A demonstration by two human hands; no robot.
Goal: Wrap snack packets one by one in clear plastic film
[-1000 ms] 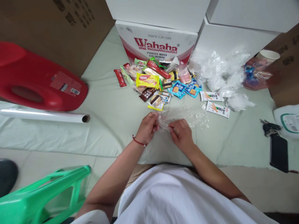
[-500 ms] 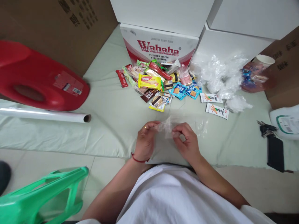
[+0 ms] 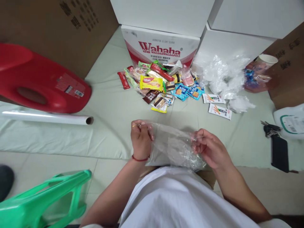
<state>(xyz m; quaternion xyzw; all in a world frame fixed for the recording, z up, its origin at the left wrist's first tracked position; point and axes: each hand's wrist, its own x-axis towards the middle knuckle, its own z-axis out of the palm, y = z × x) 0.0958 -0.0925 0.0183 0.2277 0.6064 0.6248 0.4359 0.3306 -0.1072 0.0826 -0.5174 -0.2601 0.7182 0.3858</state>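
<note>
A clear plastic bag (image 3: 174,144) is stretched between my two hands, above the near edge of the cloth-covered surface. My left hand (image 3: 142,139) grips its left side, fingers curled around the film. On the right side, my right hand (image 3: 210,147) pinches the bag's upper edge between thumb and fingers. The lower part of the bag hangs crumpled towards my lap. Just beyond my hands lies a pile of wrapped snacks (image 3: 152,83), with blue biscuit packets (image 3: 182,91) at its right. Two white snack packets (image 3: 220,111) lie to the right of the pile.
Crumpled clear bags (image 3: 218,77) and a paper cup (image 3: 267,61) are at the back right. A Wahaba-style printed carton (image 3: 161,47) stands behind the snacks. At left are a red jug (image 3: 47,82), a plastic roll (image 3: 45,117) and a green stool (image 3: 47,196). A black phone (image 3: 279,153) lies right.
My hands have moved apart, the right one going right and a little nearer to me. The bunched bag has been spread out wide between them.
</note>
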